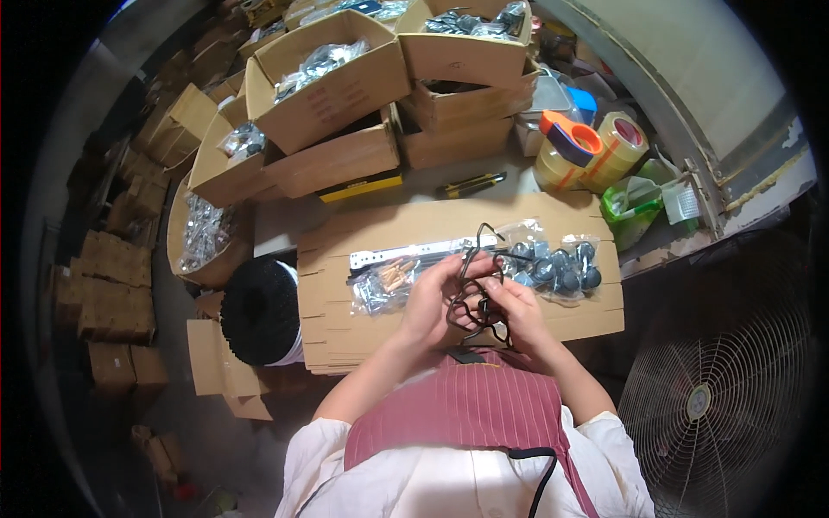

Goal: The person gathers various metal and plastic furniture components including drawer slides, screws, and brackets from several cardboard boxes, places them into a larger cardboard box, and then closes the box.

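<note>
Both of my hands hold a loose tangle of thin black strands (467,256), either wire or cord, which stand out in bends and loops above and below the fingers. My left hand (429,298) is closed around its left side. My right hand (519,312) pinches it with thumb and fingers near the middle. Just beyond the hands, on a stack of flat cardboard (345,341), lie a clear bag of wooden dowels and small hardware (384,285), a pale metal slide rail (380,257) and a clear bag of dark caster wheels (561,266).
Open cartons of bagged parts (328,112) are stacked at the back. A yellow-black utility knife (473,185) lies before them. Tape rolls (617,151) and orange-handled scissors (570,138) stand back right. At left is a black roll (261,311); a fan (699,402) stands at right.
</note>
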Action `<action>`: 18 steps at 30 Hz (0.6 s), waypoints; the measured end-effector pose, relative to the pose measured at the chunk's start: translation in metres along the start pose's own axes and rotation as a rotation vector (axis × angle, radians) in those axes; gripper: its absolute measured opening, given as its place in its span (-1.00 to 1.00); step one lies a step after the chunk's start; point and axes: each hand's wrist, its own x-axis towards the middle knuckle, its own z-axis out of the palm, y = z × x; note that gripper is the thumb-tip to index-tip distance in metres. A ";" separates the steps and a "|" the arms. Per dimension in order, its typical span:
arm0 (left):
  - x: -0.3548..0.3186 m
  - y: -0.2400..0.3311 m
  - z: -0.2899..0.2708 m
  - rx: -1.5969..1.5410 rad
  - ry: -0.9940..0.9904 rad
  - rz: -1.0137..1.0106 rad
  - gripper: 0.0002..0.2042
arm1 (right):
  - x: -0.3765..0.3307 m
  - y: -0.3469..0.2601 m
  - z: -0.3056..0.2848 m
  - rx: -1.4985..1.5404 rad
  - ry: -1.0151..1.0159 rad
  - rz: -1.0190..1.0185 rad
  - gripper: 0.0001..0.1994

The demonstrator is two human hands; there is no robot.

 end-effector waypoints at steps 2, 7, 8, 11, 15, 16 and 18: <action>0.000 0.000 -0.004 -0.003 0.032 0.007 -0.56 | -0.001 -0.010 0.006 0.066 -0.047 0.059 -0.63; -0.001 0.002 -0.025 0.062 0.003 -0.025 -0.56 | 0.003 -0.003 0.005 0.088 -0.043 0.076 -0.63; 0.001 0.003 -0.029 -0.009 0.021 -0.079 -0.56 | 0.003 -0.006 0.009 0.025 -0.038 0.085 -0.64; 0.009 0.000 -0.045 -0.073 0.038 -0.113 -0.56 | 0.003 0.002 0.013 -0.007 -0.059 0.087 -0.67; 0.005 0.008 -0.056 -0.246 -0.154 -0.194 -0.68 | -0.001 0.006 0.014 0.070 -0.079 0.073 -0.71; 0.001 0.013 -0.046 -0.227 -0.068 -0.130 -0.72 | -0.001 0.003 0.015 0.081 -0.077 0.074 -0.72; -0.002 0.014 -0.029 -0.179 0.160 -0.059 -0.76 | -0.004 0.005 0.010 0.082 -0.084 0.065 -0.73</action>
